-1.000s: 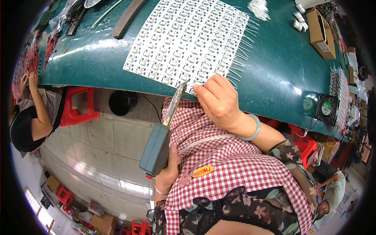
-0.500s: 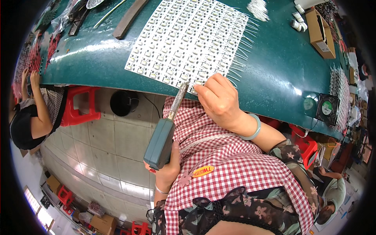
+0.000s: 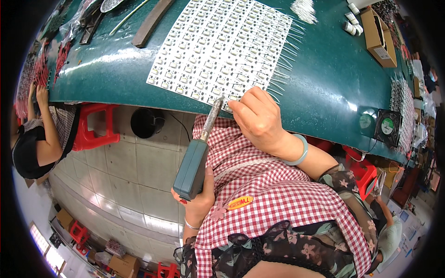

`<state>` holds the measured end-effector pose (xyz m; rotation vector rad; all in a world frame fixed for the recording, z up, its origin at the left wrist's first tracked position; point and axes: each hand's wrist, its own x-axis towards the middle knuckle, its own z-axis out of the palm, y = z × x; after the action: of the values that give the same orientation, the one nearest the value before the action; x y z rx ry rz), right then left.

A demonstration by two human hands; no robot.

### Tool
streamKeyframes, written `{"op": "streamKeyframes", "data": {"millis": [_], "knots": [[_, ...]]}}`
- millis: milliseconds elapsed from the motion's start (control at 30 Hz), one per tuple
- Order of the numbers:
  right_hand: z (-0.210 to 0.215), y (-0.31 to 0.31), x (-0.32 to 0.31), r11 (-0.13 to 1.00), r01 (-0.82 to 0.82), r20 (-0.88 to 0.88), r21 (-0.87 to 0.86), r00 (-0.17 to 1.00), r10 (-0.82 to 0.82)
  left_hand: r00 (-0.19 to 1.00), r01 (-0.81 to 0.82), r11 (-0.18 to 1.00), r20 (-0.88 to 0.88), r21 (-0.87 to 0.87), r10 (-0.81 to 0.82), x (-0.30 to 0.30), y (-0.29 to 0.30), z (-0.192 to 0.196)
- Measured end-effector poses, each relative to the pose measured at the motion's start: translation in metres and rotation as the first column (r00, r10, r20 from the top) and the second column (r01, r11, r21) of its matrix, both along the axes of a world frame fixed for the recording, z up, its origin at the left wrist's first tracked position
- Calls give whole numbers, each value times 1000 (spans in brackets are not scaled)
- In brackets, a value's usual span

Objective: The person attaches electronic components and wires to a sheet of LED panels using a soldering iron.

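Observation:
My left hand (image 3: 200, 200) is wrapped round the grey-green body of a soldering gun (image 3: 191, 169). Its metal barrel slants up and its tip rests at the near edge of a white sheet of circuit boards (image 3: 204, 51), close to the sheet's near right corner. Right beside that tip, my right hand (image 3: 257, 113) is closed in a pinch at the same corner. What its fingertips hold is too small to make out. Thin white wires (image 3: 288, 58) stick out from the sheet's right side, and several lie across its right-hand columns.
A pile of white wires (image 3: 304, 11) lies at the back of the green table (image 3: 324, 78). To the right are a cardboard box (image 3: 378, 39), white bottles and a small black fan (image 3: 387, 127). A dark bar (image 3: 153, 23) lies left of the sheet. Other people sit left and right.
The soldering gun's body has shifted slightly to the right, its tip staying near the same corner. My right hand has barely moved. The person at the right has changed posture.

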<state>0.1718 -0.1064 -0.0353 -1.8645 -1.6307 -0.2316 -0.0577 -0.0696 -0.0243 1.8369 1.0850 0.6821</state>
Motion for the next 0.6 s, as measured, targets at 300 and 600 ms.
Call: {"op": "streamKeyframes", "data": {"millis": [300, 600], "knots": [[-1, -1, 0, 1000, 2, -3, -1, 1000, -2, 994, -60, 971, 74, -230, 78, -14, -10, -5], [-2, -1, 0, 1000, 4, -28, 15, 1000, -4, 996, -39, 998, 75, -50, 43, 4, -1, 0]]}}
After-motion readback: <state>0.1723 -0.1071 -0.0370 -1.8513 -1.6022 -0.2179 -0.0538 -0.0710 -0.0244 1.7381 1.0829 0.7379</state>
